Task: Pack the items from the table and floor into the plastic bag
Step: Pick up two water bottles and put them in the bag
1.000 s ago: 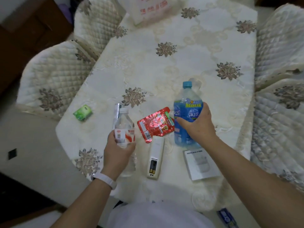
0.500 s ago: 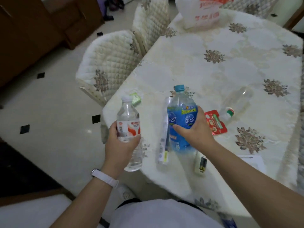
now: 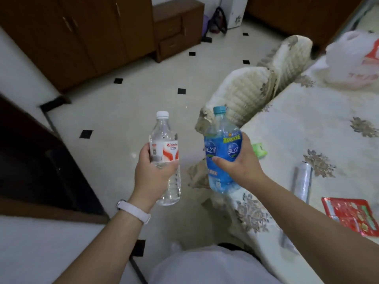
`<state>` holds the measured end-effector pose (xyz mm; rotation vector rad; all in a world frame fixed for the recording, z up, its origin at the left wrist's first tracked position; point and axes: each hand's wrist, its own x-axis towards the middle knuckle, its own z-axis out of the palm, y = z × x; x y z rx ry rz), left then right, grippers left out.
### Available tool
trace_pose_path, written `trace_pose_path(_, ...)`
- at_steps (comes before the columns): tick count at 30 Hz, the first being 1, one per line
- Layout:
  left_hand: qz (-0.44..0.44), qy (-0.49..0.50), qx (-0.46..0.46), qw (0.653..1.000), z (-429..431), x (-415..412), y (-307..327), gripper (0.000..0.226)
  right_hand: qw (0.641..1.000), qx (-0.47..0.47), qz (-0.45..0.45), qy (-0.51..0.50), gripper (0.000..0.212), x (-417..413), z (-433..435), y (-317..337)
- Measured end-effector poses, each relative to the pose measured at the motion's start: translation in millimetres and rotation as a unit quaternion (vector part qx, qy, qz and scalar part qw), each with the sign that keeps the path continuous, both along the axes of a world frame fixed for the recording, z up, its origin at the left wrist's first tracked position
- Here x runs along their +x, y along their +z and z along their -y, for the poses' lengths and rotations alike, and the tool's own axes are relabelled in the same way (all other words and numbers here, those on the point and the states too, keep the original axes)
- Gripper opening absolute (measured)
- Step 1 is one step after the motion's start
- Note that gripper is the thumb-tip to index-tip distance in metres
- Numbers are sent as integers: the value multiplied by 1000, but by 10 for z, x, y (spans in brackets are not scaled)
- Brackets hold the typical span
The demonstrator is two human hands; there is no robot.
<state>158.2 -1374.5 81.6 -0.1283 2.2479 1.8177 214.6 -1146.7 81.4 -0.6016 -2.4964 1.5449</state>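
On the clear bottle we read "Wahah", cut off by the label's curve, in red on a white and red label, with small illegible print and a code square beside it. On the blue bottle we read Chinese characters "海之言" twice in white. The plastic bag at the table's far edge bears red print too blurred to read

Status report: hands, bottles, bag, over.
Left hand grips clear water bottle. Right hand grips blue drink bottle. Plastic bag on far table end, path unobstructed.
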Motion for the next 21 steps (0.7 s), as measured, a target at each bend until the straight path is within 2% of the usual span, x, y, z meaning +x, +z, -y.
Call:
trace_pose_path(10, 25, 80, -32, 996, 502, -936, -184, 58, 997, -31, 4, 65, 78, -1412, 448, -297)
trace_pose_path(16, 17, 96, -62, 993, 313, -1985, -208, 55, 993, -91, 2, 81, 75, -2544, 375, -399)
trace_pose_path(21, -15, 79, -80, 994, 44, -2857, -25, 55, 992, -103, -13, 73, 75, -3417, 106, -265)
